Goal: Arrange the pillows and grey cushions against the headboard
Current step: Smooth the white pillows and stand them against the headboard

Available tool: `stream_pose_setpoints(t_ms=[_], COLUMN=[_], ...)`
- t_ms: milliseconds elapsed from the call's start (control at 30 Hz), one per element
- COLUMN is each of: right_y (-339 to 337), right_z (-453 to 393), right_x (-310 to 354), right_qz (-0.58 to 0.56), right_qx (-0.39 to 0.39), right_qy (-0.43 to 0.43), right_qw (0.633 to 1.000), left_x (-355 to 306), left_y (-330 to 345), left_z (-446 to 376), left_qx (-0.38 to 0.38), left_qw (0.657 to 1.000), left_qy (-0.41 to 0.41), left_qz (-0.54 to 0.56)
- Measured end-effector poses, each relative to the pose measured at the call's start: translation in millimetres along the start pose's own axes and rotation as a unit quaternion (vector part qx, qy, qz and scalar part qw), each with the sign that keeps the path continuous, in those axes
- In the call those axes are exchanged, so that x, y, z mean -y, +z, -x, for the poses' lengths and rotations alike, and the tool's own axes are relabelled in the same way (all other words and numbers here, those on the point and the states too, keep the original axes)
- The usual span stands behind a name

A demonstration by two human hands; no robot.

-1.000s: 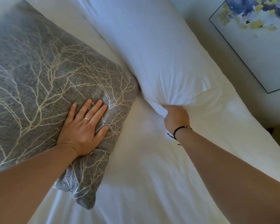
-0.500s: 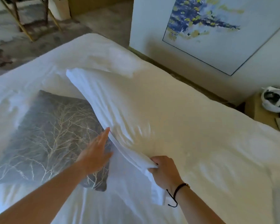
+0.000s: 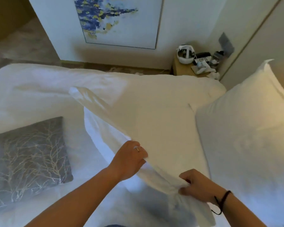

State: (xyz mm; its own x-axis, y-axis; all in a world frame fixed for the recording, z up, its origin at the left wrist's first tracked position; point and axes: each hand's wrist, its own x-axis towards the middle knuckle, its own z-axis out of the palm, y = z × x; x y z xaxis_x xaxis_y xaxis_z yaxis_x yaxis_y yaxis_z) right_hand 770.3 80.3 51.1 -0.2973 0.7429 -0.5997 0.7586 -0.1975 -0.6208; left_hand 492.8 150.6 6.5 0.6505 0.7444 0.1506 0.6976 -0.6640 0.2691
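Note:
A large white pillow is lifted off the white bed, held by its near edge. My left hand grips that edge from the left, and my right hand pinches the bunched corner of the pillowcase. A second white pillow stands upright on the right against the headboard side. The grey cushion with a pale branch pattern lies flat on the bed at the left, apart from both hands.
A wooden bedside table beyond the bed carries a white headset, a phone and small items. A blue and yellow painting leans on the far wall. Carpeted floor shows at the upper left.
My left hand left the grey cushion and took hold of the white pillow's edge. The pillow has been lifted and swung right, and my view has turned towards the bedside table.

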Motion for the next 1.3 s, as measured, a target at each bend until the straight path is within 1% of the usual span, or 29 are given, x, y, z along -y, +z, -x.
stream_pose_setpoints(t_ms=[33, 67, 100, 167, 233, 300, 367, 400, 467, 567, 667, 733, 800, 833, 867, 900, 933, 967, 1000, 1033, 1100, 1133, 1233, 1300], right_y=[2.5, 6.4, 10.6, 17.0, 21.9, 29.3, 38.5, 42.0, 45.0, 39.3, 21.1, -0.6, -18.0, -21.1, -20.1, -14.7, -5.7, 6.1, 20.4, 36.5, 64.2, 72.8, 78.2, 74.8], right_z=[8.9, 15.5, 20.1, 24.2, 20.5, 14.3, 8.1, 6.4, 7.8, 17.0, 32.1, 42.9, 49.8, 49.8, 46.1, 40.4, 33.4, 23.8, 12.3, 0.9, -17.3, -23.5, -32.0, -35.6], right_x=[-13.2, -23.6, -30.7, -35.7, -29.9, -21.8, -12.9, -9.2, -6.0, -13.5, -35.1, -54.6, -67.6, -68.3, -64.5, -55.5, -42.8, -29.5, -17.1, -6.8, 4.0, 4.0, -2.8, -5.8], right_qz=[0.016, 0.026, 0.022, -0.002, -0.002, 0.031, 0.099, 0.126, 0.139, 0.158, 0.193, 0.172, 0.201, 0.225, 0.218, 0.185, 0.137, 0.098, 0.083, 0.091, 0.124, 0.134, 0.14, 0.149], right_qx=[-0.003, -0.016, -0.041, -0.109, -0.156, -0.177, -0.192, -0.201, -0.221, -0.239, -0.246, -0.23, -0.225, -0.247, -0.29, -0.327, -0.347, -0.345, -0.317, -0.272, -0.188, -0.174, -0.207, -0.21], right_qy=[0.016, 0.025, 0.028, 0.028, 0.045, 0.061, 0.059, 0.058, 0.065, 0.09, 0.122, 0.174, 0.226, 0.227, 0.198, 0.152, 0.1, 0.059, 0.035, 0.03, 0.053, 0.071, 0.108, 0.114], right_qw=[1.0, 0.999, 0.999, 0.994, 0.987, 0.982, 0.975, 0.97, 0.963, 0.954, 0.942, 0.942, 0.926, 0.915, 0.911, 0.914, 0.923, 0.932, 0.944, 0.958, 0.973, 0.973, 0.962, 0.959], left_x=[-13.1, -24.3, -33.2, -41.8, -40.0, -36.3, -35.9, -36.5, -37.3, -34.7, -30.6, -28.2, -25.7, -24.6, -24.1, -23.7, -23.5, -23.1, -22.3, -20.7, -15.8, -12.4, 4.0, 21.7], left_y=[9.0, 16.4, 21.0, 23.5, 19.6, 15.5, 13.0, 12.7, 13.6, 18.6, 24.4, 26.6, 27.6, 28.1, 28.7, 29.6, 30.7, 32.7, 34.9, 37.1, 37.6, 36.1, 29.7, 25.7], left_z=[-15.6, -30.0, -43.4, -67.1, -81.4, -90.0, -95.2, -97.2, -98.4, -95.8, -92.5, -90.4, -88.1, -87.6, -87.7, -87.7, -87.3, -87.3, -86.5, -85.1, -81.5, -79.4, -69.9, -61.8], left_qx=[0.04, 0.084, 0.112, 0.125, 0.156, 0.217, 0.266, 0.283, 0.301, 0.291, 0.295, 0.309, 0.314, 0.311, 0.305, 0.298, 0.287, 0.273, 0.256, 0.24, 0.213, 0.196, 0.135, 0.127], left_qw=[0.999, 0.996, 0.992, 0.988, 0.983, 0.969, 0.955, 0.949, 0.943, 0.947, 0.949, 0.945, 0.945, 0.946, 0.948, 0.951, 0.954, 0.958, 0.962, 0.966, 0.971, 0.974, 0.985, 0.987], left_qy=[0.008, 0.002, -0.016, -0.049, -0.056, -0.051, -0.056, -0.056, -0.053, -0.035, -0.032, -0.028, -0.032, -0.035, -0.036, -0.036, -0.033, -0.029, -0.025, -0.023, -0.019, -0.013, 0.023, 0.026], left_qz=[-0.019, -0.042, -0.059, -0.071, -0.084, -0.103, -0.12, -0.125, -0.128, -0.131, -0.104, -0.099, -0.092, -0.084, -0.078, -0.076, -0.08, -0.086, -0.093, -0.099, -0.107, -0.111, -0.101, -0.094])
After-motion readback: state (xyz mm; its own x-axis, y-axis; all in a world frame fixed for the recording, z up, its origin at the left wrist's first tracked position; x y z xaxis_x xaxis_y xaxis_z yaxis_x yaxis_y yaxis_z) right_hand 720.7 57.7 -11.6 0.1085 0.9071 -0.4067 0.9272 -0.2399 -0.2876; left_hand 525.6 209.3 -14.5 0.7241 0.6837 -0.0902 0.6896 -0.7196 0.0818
